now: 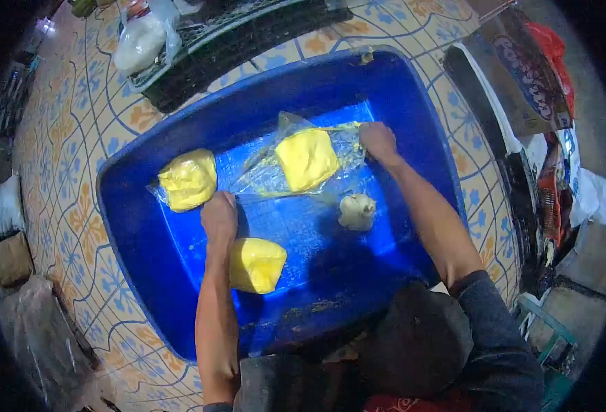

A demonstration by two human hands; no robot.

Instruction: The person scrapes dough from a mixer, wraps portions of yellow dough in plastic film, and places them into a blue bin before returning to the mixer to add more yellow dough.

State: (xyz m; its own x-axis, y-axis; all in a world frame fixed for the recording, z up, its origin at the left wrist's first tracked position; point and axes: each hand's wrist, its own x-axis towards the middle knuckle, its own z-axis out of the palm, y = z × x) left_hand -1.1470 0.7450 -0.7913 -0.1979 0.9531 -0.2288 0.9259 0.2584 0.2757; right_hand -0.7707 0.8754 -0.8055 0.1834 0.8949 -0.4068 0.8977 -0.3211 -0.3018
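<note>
Inside a big blue tub [128, 226], a yellow doughy slab [307, 160] lies on or in a clear plastic sheet [261, 180], spread out and smeared with yellow. My right hand [378, 143] is closed on the sheet's upper right edge. At its left corner my left hand [219, 216] is a fist, which seems to pinch the plastic; the fingertips are hidden. Just left of that fist sits a plastic-wrapped yellow slab [189, 180]. Another yellow slab [258, 266] rests beside my left forearm, partly covered by it. A pale crumpled lump [357, 211] lies below my right hand.
Beyond the tub, a dark crate [207, 62] stands on the patterned tile floor [76, 206] with a white plastic bag [141, 44] on it. A cardboard box [522, 75] and piled items line the right. Bundles and a grey plastic-covered item [42, 336] lie left.
</note>
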